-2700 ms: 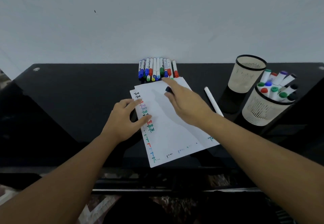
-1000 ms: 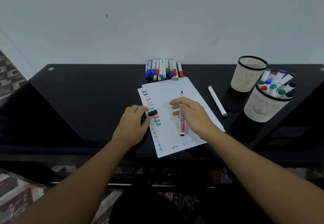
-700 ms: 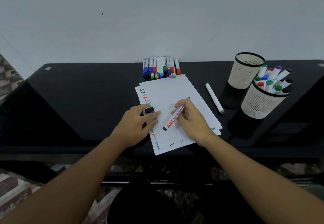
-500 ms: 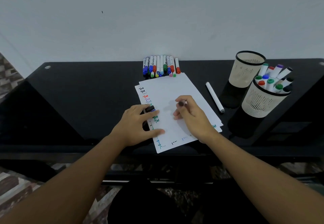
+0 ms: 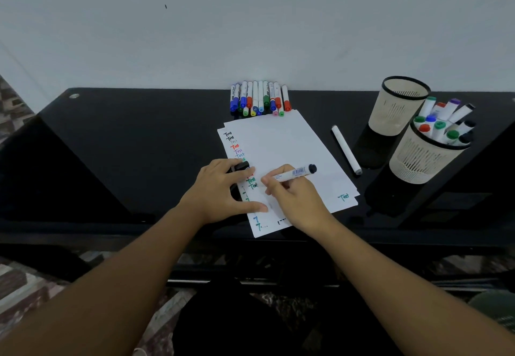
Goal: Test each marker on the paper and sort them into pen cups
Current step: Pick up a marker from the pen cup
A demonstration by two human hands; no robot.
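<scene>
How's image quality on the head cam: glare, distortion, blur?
Head view: dim, soft light; the glossy black table mirrors both cups as dark reflections; wide-angle bend stretches the forearms at the edges; small writing on the paper is soft; no strong motion blur.

A home desk or small office corner, by the look of it. A glossy black worktop (image 5: 139,143) stands against a plain pale wall (image 5: 250,21). At twelve o'clock lies a row of markers (image 5: 260,99); at two o'clock stand two mesh pen cups (image 5: 423,157). White paper sheets (image 5: 284,146) lie at the centre. Patterned floor tiles (image 5: 16,286) show at eight o'clock.
</scene>
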